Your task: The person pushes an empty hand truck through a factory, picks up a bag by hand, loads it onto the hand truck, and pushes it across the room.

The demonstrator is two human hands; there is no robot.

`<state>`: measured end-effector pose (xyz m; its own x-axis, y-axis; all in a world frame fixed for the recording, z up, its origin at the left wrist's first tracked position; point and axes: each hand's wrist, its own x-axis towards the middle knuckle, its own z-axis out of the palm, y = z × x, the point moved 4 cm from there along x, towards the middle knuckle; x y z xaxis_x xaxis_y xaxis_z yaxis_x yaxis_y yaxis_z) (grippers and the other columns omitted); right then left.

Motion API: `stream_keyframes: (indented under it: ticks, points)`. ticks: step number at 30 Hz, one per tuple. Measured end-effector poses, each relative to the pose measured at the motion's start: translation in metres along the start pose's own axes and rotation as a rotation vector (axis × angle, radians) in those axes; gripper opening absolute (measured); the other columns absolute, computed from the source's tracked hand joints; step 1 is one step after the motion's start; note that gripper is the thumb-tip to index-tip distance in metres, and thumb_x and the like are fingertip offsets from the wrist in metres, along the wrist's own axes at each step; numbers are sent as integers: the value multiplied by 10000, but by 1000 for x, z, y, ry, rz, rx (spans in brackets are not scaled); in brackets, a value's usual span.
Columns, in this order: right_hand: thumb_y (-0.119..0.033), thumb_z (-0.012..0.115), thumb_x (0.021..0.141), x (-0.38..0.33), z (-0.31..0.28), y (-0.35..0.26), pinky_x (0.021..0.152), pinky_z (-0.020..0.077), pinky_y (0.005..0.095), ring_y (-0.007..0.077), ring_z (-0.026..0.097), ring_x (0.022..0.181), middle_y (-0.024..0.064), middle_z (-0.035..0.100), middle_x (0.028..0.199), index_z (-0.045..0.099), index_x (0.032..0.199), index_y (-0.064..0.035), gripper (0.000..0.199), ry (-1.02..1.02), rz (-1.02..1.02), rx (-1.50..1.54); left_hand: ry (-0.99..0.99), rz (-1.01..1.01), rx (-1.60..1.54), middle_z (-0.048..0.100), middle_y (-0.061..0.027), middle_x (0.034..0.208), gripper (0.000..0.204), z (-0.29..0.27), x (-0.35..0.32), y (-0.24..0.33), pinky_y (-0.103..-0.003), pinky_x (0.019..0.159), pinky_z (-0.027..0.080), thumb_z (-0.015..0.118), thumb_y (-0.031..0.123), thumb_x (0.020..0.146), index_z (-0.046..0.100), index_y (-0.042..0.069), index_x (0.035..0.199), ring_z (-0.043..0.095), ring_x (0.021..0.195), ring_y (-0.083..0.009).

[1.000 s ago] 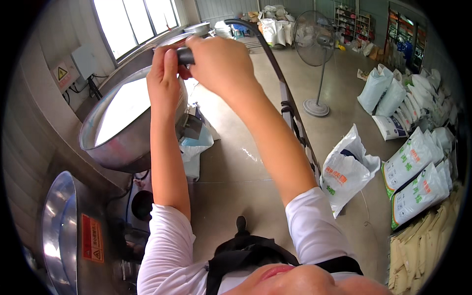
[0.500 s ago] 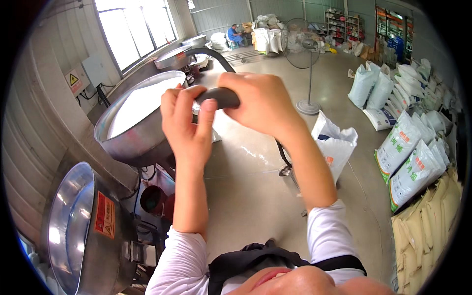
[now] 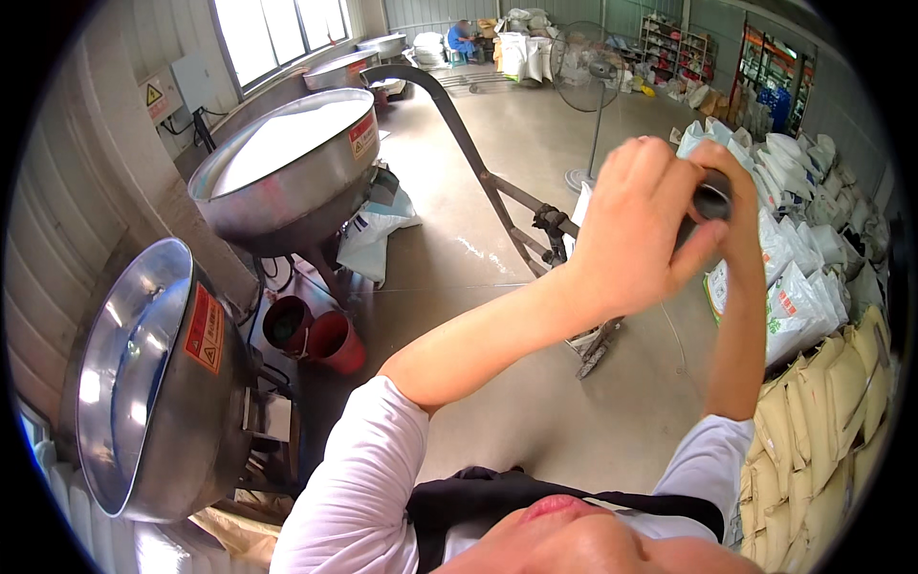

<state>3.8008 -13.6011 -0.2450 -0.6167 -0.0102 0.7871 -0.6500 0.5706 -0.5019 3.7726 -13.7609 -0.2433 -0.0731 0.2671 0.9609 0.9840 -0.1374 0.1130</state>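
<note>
Near left, a wide, shiny steel bowl-shaped hopper (image 3: 182,421), with a red-and-orange rectangular warning label (image 3: 204,328) on its outer side. Behind it, farther off, a large round grey metal hopper (image 3: 277,196), heaped inside with white material (image 3: 287,134). On the floor to the right of both, a dark red round bucket (image 3: 287,327) close beside a bright red round bucket (image 3: 337,346). Beyond these, a crumpled white bag (image 3: 378,234) beside the large hopper. Toward the centre, a dark metal bar frame (image 3: 449,120), curved over at its top end. Far back, a seated person in blue (image 3: 461,40), then a round grey stand fan (image 3: 602,71).

Right of centre, high and near: left hand (image 3: 641,206), closed around a dark, hollow cylindrical tube (image 3: 713,202) with thumb below. Just right of it, right hand (image 3: 734,172), slightly blurred, curled around the same tube, fingers partly hidden. Open tube end toward the viewer, between both hands. Cannot tell of any join between tube and frame. At right, standing white plastic sacks (image 3: 798,298); nearer, stacked tan sacks (image 3: 813,440).
</note>
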Motion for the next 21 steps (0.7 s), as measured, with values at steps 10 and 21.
stream_keyframes:
  ticks: [10,21]
  points:
    - [54,634,705,-64,-83,-37,766,393,240,121,512,835,22,522,872,534,882,-49,228,119,-7,-85,-607,-273,1467,365,-96,1425,528,-115,51,-149,-484,1082,247,457,503,897,497,160,1297,330,1319,-309]
    - [86,664,702,-71,-105,-31,749,407,229,105,525,815,3,519,849,520,886,-64,278,195,-257,195,-819,-472,1614,651,-131,1005,439,-175,45,-140,-455,765,501,676,357,762,560,127,1117,621,953,-328]
